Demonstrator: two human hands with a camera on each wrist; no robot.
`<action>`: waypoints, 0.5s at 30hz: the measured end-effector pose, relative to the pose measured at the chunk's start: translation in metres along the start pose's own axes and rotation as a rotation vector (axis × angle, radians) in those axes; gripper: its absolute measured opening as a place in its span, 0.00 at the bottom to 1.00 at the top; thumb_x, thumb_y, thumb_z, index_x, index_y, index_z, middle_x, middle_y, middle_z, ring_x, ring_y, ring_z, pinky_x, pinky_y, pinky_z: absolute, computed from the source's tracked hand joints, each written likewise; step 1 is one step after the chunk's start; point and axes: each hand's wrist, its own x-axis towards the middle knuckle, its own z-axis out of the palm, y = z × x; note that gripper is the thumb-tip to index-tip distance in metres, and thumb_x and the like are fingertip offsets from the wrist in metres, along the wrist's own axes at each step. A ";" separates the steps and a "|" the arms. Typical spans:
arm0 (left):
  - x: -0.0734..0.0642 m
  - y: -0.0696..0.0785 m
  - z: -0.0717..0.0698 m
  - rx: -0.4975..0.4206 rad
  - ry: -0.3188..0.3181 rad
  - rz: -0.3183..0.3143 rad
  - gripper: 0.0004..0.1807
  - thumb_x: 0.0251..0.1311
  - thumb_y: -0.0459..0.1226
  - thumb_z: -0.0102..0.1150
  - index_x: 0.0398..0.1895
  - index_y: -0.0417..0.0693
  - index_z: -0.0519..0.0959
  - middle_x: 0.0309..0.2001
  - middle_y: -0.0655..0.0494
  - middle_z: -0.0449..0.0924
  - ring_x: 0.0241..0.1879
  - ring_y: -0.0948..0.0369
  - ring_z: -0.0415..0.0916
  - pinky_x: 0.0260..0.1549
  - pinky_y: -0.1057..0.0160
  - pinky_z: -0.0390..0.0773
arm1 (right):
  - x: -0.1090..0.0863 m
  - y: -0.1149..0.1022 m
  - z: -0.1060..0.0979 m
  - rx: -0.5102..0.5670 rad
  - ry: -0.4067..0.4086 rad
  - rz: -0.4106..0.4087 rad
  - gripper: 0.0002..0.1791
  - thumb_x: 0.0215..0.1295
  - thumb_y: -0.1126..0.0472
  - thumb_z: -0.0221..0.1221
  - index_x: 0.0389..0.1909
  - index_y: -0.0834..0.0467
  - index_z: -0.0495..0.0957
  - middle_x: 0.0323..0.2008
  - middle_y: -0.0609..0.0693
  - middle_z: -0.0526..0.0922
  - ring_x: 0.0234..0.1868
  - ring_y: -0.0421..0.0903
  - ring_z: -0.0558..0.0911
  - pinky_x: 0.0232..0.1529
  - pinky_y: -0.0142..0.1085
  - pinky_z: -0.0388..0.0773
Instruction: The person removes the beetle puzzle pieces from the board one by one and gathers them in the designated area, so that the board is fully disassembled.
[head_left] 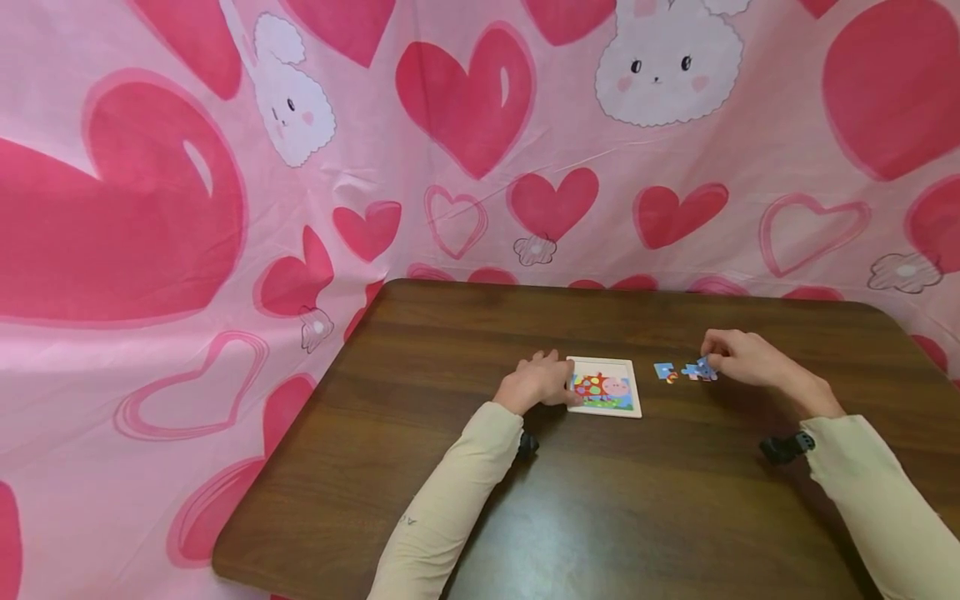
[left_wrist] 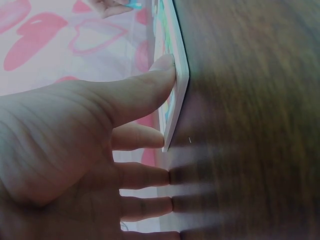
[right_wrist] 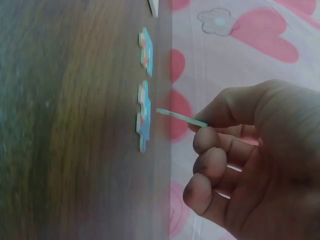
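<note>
and now pinching a puzzle piece [right_wrist: 181,117] between thumb and finger of the right hand [head_left: 742,358], raised off the brown table [head_left: 600,483], right beside the loose pieces [head_left: 663,372] lying to the right of the white-rimmed puzzle tray [head_left: 637,390]! over at the tray's left edge, gripping nothing with the left hand [head_left: 536,382], just touching the rim with the thumb, fingers spread towards the wood!

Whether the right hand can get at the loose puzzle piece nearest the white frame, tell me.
Likely yes: between the right hand and that puzzle piece, only another flat piece lies on the table. But the hand pinches a third piece, which it may need to set down first.
</note>
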 end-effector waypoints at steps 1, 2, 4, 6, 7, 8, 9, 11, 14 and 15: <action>0.000 0.000 0.000 -0.001 -0.001 -0.001 0.38 0.60 0.59 0.60 0.71 0.59 0.66 0.74 0.52 0.60 0.73 0.50 0.56 0.66 0.47 0.64 | 0.000 0.002 0.000 -0.003 -0.005 0.005 0.04 0.60 0.66 0.57 0.34 0.57 0.77 0.22 0.43 0.75 0.24 0.38 0.70 0.27 0.33 0.66; 0.000 0.000 0.000 -0.002 0.000 -0.003 0.38 0.60 0.59 0.60 0.71 0.59 0.66 0.74 0.52 0.59 0.73 0.50 0.56 0.66 0.47 0.64 | 0.000 0.004 -0.001 -0.009 -0.009 0.006 0.04 0.59 0.66 0.57 0.34 0.57 0.77 0.22 0.43 0.76 0.24 0.38 0.70 0.28 0.34 0.66; 0.000 0.000 0.000 -0.001 0.001 -0.003 0.38 0.60 0.59 0.60 0.71 0.59 0.66 0.74 0.52 0.60 0.73 0.50 0.56 0.66 0.48 0.64 | -0.001 0.008 -0.002 -0.011 -0.024 0.014 0.03 0.59 0.66 0.57 0.34 0.57 0.77 0.22 0.43 0.76 0.24 0.38 0.70 0.28 0.34 0.66; 0.000 0.000 0.000 -0.002 0.002 -0.004 0.38 0.59 0.59 0.60 0.71 0.60 0.66 0.74 0.52 0.60 0.72 0.50 0.57 0.66 0.48 0.64 | -0.002 0.012 -0.003 -0.003 -0.043 0.031 0.03 0.59 0.66 0.57 0.34 0.58 0.77 0.22 0.43 0.77 0.24 0.39 0.71 0.26 0.34 0.67; 0.000 0.000 0.000 -0.004 0.003 -0.003 0.37 0.59 0.59 0.60 0.71 0.60 0.66 0.74 0.52 0.60 0.72 0.50 0.57 0.66 0.48 0.64 | -0.002 0.014 -0.003 0.005 -0.053 0.041 0.03 0.59 0.66 0.57 0.35 0.58 0.77 0.22 0.43 0.77 0.23 0.39 0.71 0.26 0.34 0.68; 0.000 0.000 0.000 -0.005 0.003 -0.003 0.37 0.59 0.59 0.60 0.71 0.60 0.66 0.74 0.52 0.60 0.72 0.50 0.57 0.66 0.48 0.64 | -0.003 0.016 -0.004 0.017 -0.070 0.052 0.04 0.60 0.66 0.56 0.35 0.59 0.77 0.22 0.44 0.77 0.23 0.40 0.72 0.24 0.34 0.68; 0.000 0.000 0.000 -0.006 0.001 -0.004 0.37 0.59 0.59 0.60 0.71 0.60 0.66 0.74 0.52 0.60 0.72 0.50 0.56 0.66 0.48 0.64 | -0.004 0.018 -0.005 0.035 -0.089 0.068 0.04 0.61 0.66 0.56 0.36 0.60 0.76 0.22 0.44 0.77 0.22 0.40 0.72 0.23 0.34 0.69; 0.000 0.000 0.000 -0.008 -0.002 -0.005 0.37 0.60 0.59 0.60 0.71 0.60 0.66 0.75 0.52 0.59 0.73 0.50 0.56 0.66 0.48 0.63 | -0.005 0.022 -0.005 0.070 -0.121 0.102 0.05 0.62 0.66 0.55 0.38 0.61 0.75 0.22 0.45 0.77 0.20 0.41 0.73 0.21 0.34 0.71; 0.000 0.000 0.000 -0.005 -0.005 -0.008 0.38 0.60 0.59 0.60 0.72 0.60 0.65 0.75 0.52 0.59 0.73 0.50 0.55 0.66 0.48 0.63 | -0.006 0.027 -0.004 0.122 -0.165 0.141 0.06 0.64 0.66 0.55 0.39 0.63 0.74 0.24 0.46 0.76 0.19 0.42 0.73 0.19 0.35 0.72; 0.000 0.000 0.000 -0.005 -0.005 -0.009 0.38 0.60 0.59 0.60 0.72 0.60 0.65 0.75 0.52 0.59 0.73 0.50 0.55 0.66 0.48 0.63 | -0.006 0.028 -0.004 0.136 -0.174 0.155 0.06 0.64 0.65 0.55 0.39 0.63 0.74 0.24 0.46 0.76 0.18 0.41 0.73 0.19 0.35 0.72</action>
